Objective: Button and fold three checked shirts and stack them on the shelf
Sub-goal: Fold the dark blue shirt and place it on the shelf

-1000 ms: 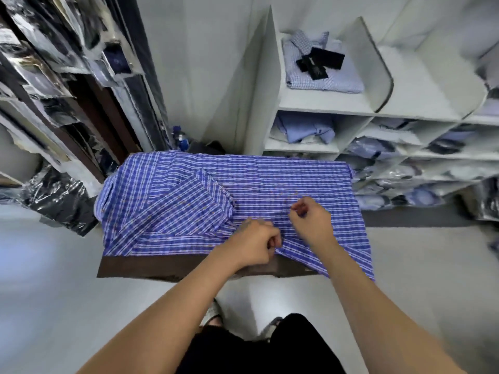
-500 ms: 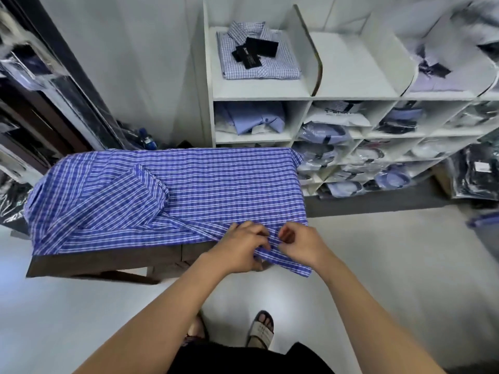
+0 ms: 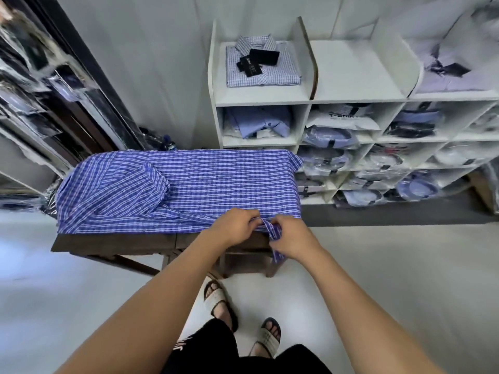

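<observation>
A blue checked shirt [image 3: 216, 182] lies spread over a dark wooden table [image 3: 129, 242], one sleeve folded across its left part. At the near right edge my left hand [image 3: 233, 225] and my right hand [image 3: 290, 238] both pinch the shirt's front edge close together; a strip of cloth hangs down between them over the table's edge. A folded light checked shirt [image 3: 263, 67] with black tags lies on the top of the white shelf [image 3: 259, 97], in its left bay.
The shelf's lower cubbies hold folded and bagged shirts [image 3: 328, 139]. A lilac folded shirt [image 3: 453, 74] lies in the top right bay; the middle top bay [image 3: 356, 71] is bare. Bagged garments hang on a rack [image 3: 40, 98] at left. My sandalled feet [image 3: 243, 319] stand on pale floor.
Both hands have shifted right along the shirt's near edge toward its hem, still pinching the cloth. My view has swung, showing more of the shelf.
</observation>
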